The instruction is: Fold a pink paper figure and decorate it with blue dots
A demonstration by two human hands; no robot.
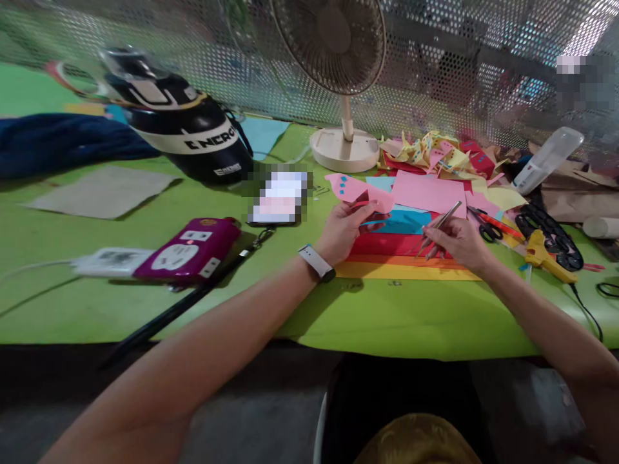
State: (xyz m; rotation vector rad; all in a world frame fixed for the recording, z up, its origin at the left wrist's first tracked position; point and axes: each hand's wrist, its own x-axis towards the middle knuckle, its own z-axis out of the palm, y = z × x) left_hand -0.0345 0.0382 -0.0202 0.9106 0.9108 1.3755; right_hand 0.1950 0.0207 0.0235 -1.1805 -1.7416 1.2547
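Observation:
Pinched in my left hand [352, 225] is a cut pink paper shape [360, 190] with small blue pieces on its upper left. My right hand [452, 241] grips metal tweezers [443, 218], their tips pointing down and left over the sheets. Beneath both hands lies a stack of coloured sheets: red paper [382, 245], blue paper [411, 221] and orange-yellow paper [411, 269]. A pink sheet [428, 193] rests on top, behind my right hand. Whether the tweezers hold anything is too small to tell.
Right of my hands are scissors [491, 231] and a yellow glue gun [546, 258]. Paper scraps [430, 154] and a clear bottle [549, 160] lie behind. A fan [345, 148] stands at the back. To the left are a phone [280, 196], a purple power socket [188, 251] and a large flask [188, 135].

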